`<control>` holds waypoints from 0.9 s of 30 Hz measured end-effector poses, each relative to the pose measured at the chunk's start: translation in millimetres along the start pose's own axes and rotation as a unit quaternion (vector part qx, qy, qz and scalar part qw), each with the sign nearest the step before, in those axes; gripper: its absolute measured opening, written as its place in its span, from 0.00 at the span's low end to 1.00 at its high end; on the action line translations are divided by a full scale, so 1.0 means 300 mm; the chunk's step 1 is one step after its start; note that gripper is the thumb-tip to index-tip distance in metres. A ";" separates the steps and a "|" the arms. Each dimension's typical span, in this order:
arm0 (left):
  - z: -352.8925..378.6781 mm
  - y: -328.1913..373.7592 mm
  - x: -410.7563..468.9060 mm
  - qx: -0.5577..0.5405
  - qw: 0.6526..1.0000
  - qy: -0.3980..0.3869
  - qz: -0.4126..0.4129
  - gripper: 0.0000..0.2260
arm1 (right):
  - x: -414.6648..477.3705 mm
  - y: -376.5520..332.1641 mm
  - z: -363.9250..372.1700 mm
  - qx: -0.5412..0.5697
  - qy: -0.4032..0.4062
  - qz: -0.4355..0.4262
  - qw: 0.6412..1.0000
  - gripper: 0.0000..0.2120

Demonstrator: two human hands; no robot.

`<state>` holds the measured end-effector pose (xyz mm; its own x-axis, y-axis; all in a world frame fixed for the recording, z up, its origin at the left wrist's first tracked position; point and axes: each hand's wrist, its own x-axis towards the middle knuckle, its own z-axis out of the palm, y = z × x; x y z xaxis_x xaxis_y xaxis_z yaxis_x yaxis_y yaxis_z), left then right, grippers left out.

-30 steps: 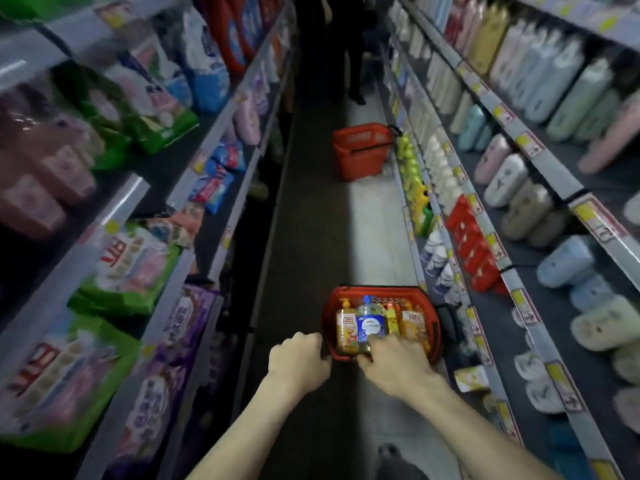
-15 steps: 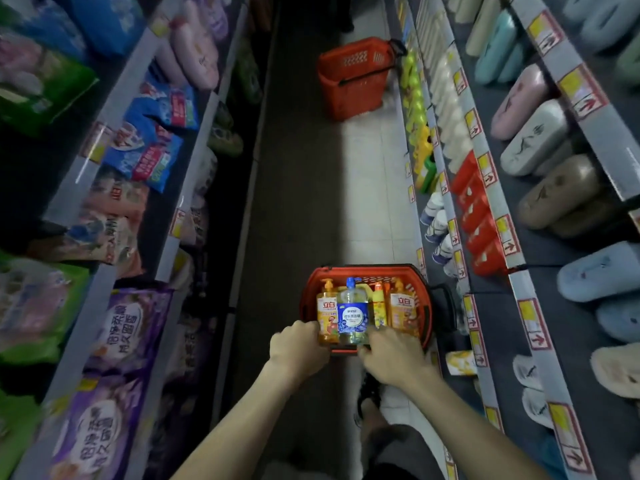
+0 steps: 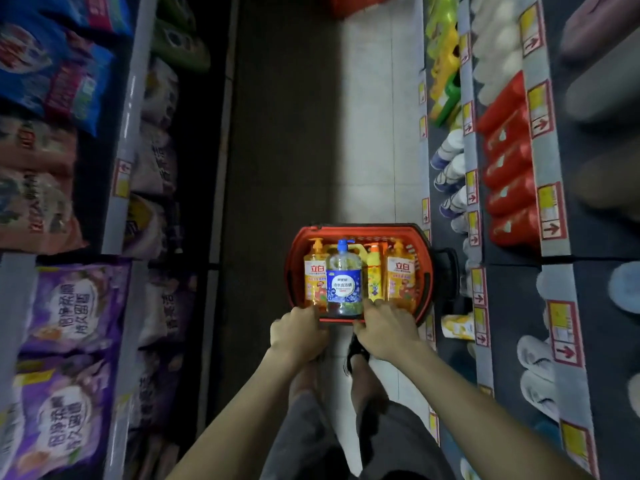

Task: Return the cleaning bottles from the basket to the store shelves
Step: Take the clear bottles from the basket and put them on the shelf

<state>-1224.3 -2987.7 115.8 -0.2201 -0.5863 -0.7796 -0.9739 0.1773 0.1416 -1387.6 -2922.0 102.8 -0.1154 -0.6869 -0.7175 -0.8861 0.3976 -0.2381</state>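
Observation:
A red shopping basket (image 3: pixel 360 227) stands on the aisle floor just ahead of my feet. Upright inside it are two orange pump bottles (image 3: pixel 314 275) (image 3: pixel 400 275), a clear bottle with a blue label and blue pump (image 3: pixel 344 285), and a slim yellow bottle (image 3: pixel 374 271). My left hand (image 3: pixel 299 336) is curled over the basket's near rim at the left. My right hand (image 3: pixel 386 332) grips the same rim just right of the blue-label bottle. Neither hand holds a bottle.
Shelves on the right carry red bottles (image 3: pixel 509 174), yellow and green bottles (image 3: pixel 445 74), white ones and slippers. Shelves on the left hold purple detergent bags (image 3: pixel 69 306). A second red basket (image 3: pixel 356 5) stands farther down the narrow aisle.
The view has tilted downward and the basket looks nearer. Both hands have come forward onto its near rim, the left hand closing in from the side.

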 end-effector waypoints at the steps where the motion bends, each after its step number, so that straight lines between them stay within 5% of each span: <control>1: 0.009 -0.006 0.037 0.004 1.000 -0.003 0.003 0.17 | 0.030 0.003 0.015 0.004 -0.003 0.003 1.000 0.22; 20: 0.322 -0.148 0.801 0.047 0.995 -0.091 -0.001 0.17 | 0.680 0.203 0.359 0.078 -0.084 0.090 0.989 0.21; 24: 0.389 -0.158 0.897 -0.013 0.994 -0.104 -0.017 0.18 | 0.765 0.230 0.407 0.195 -0.095 0.155 0.964 0.26; 27: 0.434 -0.155 0.939 -0.074 0.991 -0.107 -0.040 0.19 | 0.827 0.239 0.465 0.349 -0.084 0.215 0.908 0.31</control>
<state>-1233.8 -3058.0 -189.9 -0.1413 -0.4106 -0.9008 -0.9886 0.0100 0.1505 -1417.2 -2978.9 -183.7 -0.2614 -0.2978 -0.9181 -0.2685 0.9361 -0.2272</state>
